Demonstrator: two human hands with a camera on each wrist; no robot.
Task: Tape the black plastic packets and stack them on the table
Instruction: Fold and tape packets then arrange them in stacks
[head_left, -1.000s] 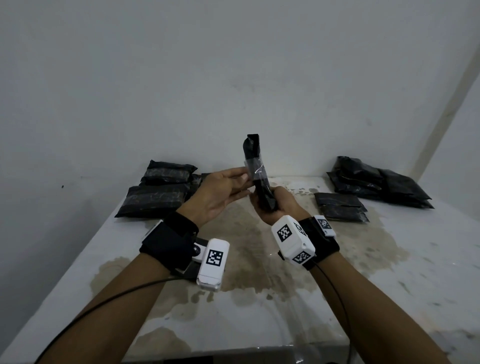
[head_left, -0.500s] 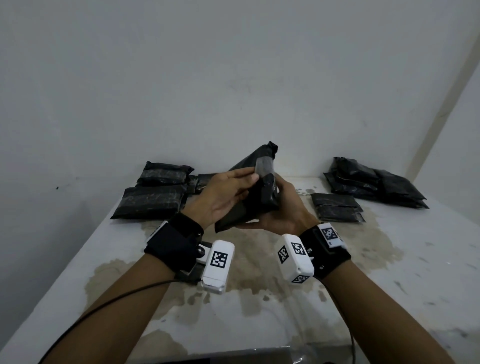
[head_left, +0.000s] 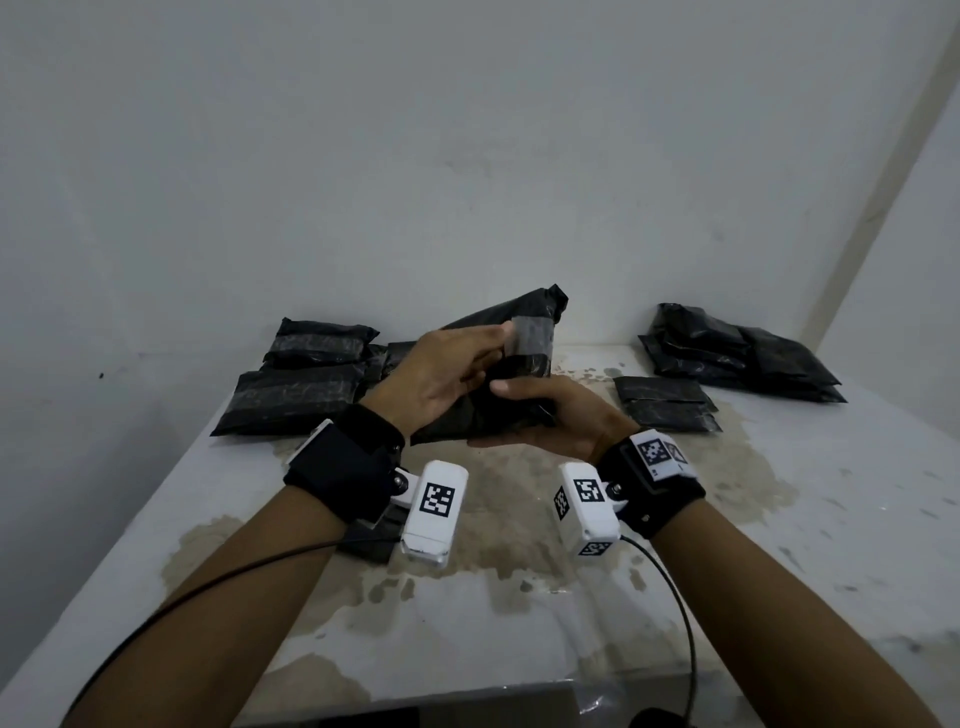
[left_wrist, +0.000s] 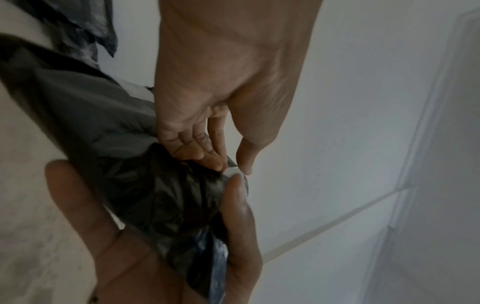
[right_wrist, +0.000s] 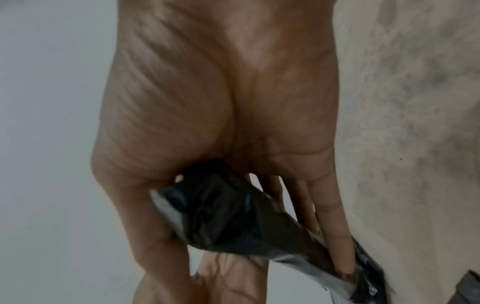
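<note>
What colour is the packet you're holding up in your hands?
Black, shiny and crinkled, the packet has a clear tape band near its top. The head view shows it best.

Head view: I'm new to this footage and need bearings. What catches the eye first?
The black packet held up over the table's middle, with a clear tape strip across it: the left hand pinches the tape end, and the right hand grips the packet from below. Then the packet piles: one far left, one far right, by the wall.
</note>
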